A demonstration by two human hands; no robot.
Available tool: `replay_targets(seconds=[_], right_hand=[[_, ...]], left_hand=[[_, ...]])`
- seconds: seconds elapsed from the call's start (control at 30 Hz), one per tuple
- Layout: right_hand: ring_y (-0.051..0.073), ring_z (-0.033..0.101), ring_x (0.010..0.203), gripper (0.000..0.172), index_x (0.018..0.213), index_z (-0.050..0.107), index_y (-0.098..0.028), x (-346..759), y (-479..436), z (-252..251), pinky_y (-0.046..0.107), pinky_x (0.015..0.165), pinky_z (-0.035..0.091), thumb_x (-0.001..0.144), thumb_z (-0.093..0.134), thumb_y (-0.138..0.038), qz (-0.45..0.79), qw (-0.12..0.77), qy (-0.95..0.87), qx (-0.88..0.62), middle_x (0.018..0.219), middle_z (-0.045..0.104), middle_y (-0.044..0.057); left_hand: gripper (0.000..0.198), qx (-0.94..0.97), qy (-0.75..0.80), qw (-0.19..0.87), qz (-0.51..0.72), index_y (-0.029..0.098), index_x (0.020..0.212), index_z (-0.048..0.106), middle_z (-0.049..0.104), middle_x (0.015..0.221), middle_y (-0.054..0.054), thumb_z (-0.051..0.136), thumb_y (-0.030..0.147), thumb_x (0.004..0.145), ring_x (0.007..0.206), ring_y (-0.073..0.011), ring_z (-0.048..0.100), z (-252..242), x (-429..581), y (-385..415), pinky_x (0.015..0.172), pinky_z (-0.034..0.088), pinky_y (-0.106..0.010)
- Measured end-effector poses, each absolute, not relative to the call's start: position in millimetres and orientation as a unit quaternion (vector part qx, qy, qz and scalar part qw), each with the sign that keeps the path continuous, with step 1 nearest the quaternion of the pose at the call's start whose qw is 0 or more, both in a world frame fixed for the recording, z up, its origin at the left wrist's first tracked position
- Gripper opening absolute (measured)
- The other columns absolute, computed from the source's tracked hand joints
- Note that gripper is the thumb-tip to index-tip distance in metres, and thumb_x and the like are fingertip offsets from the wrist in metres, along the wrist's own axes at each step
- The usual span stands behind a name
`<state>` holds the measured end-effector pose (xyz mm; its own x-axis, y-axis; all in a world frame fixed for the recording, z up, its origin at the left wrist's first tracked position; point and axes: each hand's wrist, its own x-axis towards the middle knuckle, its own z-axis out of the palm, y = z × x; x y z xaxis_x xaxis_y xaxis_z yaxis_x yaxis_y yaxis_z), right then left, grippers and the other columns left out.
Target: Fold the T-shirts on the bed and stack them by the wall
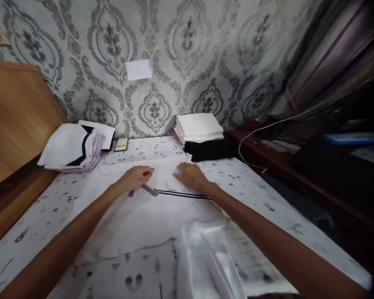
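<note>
A white garment (143, 224) with black-striped trim lies spread on the patterned sheet in front of me. My left hand (135, 177) rests at its upper part, fingers curled and thumb close to them. A small dark tip shows at these fingers, too small to name. My right hand (192, 176) lies on the cloth farther right, fingers stretched and palm down, near the double black stripe. Shiny clear plastic (205, 257) covers the lower right part close to me.
Folded clothes are stacked at the back left (70, 145) and back right (199, 124), the latter beside a folded black cloth (207, 150). A small box (121, 144) sits by the wall. A wooden panel (18, 120) borders the left, and a pale cable (262, 128) hangs right.
</note>
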<state>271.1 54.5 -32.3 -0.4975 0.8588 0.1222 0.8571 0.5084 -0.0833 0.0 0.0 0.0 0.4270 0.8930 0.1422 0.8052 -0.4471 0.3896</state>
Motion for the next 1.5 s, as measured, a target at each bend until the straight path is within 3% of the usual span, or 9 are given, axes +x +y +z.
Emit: replay_targets(seconds=[0.1,0.23,0.47,0.6,0.7,0.9,1.27,1.5], right_hand=[[0.025,0.056,0.126,0.036,0.118,0.066,-0.009,256,72,-24,0.036,0.110,0.037,0.104,0.038,-0.028,-0.009,0.082,-0.869,-0.487,0.129,0.066,0.017],[0.026,0.050,0.134,0.039,0.123,0.065,-0.008,235,97,-24,0.038,0.113,0.034,0.104,0.035,-0.023,-0.011,0.080,-0.878,-0.472,0.134,0.063,0.019],[0.032,0.037,0.146,0.057,0.153,0.045,-0.021,230,113,-48,0.050,0.117,0.030,0.105,0.032,-0.049,0.007,0.065,-0.869,-0.490,0.157,0.045,0.014],[0.037,0.029,0.150,0.068,0.156,0.041,-0.027,232,113,-54,0.055,0.119,0.024,0.100,0.029,-0.065,0.019,0.052,-0.868,-0.493,0.162,0.037,0.013],[0.038,0.025,0.152,0.072,0.156,0.040,-0.029,231,114,-56,0.057,0.120,0.023,0.099,0.028,-0.070,0.023,0.051,-0.869,-0.492,0.163,0.035,0.014],[0.038,0.023,0.153,0.073,0.157,0.039,-0.030,231,117,-58,0.058,0.121,0.022,0.098,0.027,-0.071,0.020,0.045,-0.868,-0.495,0.164,0.034,0.012],[0.039,0.020,0.153,0.073,0.157,0.038,-0.027,232,118,-59,0.057,0.121,0.020,0.098,0.027,-0.068,0.025,0.035,-0.868,-0.495,0.166,0.030,0.013],[0.030,0.024,0.154,0.060,0.150,0.048,-0.019,216,107,-45,0.058,0.120,0.025,0.104,0.023,-0.049,0.023,0.077,-0.908,-0.412,0.163,0.035,0.014]], left_hand=[[0.036,0.798,0.562,0.077,0.204,0.019,0.118,0.063,0.070,0.123,-0.009,0.038,0.036,0.098,0.113,-0.0244,0.064,-11,0,19,0.097,0.050,-0.037],[0.041,0.809,0.577,0.012,0.110,0.016,0.136,0.053,0.059,0.143,-0.013,0.037,0.029,0.100,0.130,-0.0245,0.056,-20,1,35,0.107,0.045,-0.037],[0.031,0.820,0.572,-0.037,0.000,0.021,0.123,0.062,0.065,0.134,-0.009,0.044,0.018,0.097,0.121,-0.0260,0.062,-13,5,45,0.094,0.050,-0.037],[0.026,0.829,0.554,-0.066,-0.040,0.018,0.111,0.066,0.070,0.118,-0.011,0.044,0.015,0.097,0.107,-0.0267,0.067,-8,16,53,0.085,0.051,-0.037],[0.027,0.827,0.552,-0.090,-0.056,0.015,0.114,0.065,0.069,0.115,-0.014,0.043,0.018,0.100,0.107,-0.0284,0.066,-9,24,58,0.083,0.051,-0.038],[0.033,0.797,0.584,-0.129,-0.084,0.017,0.123,0.061,0.066,0.123,-0.015,0.040,0.010,0.098,0.114,-0.0278,0.062,-10,-1,51,0.085,0.049,-0.039],[0.034,0.735,0.651,-0.144,-0.124,0.016,0.110,0.066,0.070,0.112,-0.014,0.044,0.001,0.091,0.108,-0.0286,0.065,-1,-122,-4,0.084,0.050,-0.040],[0.041,0.706,0.698,-0.083,-0.090,0.016,0.117,0.066,0.069,0.124,-0.014,0.039,0.003,0.089,0.116,-0.0279,0.064,-5,-140,-19,0.094,0.051,-0.043]])
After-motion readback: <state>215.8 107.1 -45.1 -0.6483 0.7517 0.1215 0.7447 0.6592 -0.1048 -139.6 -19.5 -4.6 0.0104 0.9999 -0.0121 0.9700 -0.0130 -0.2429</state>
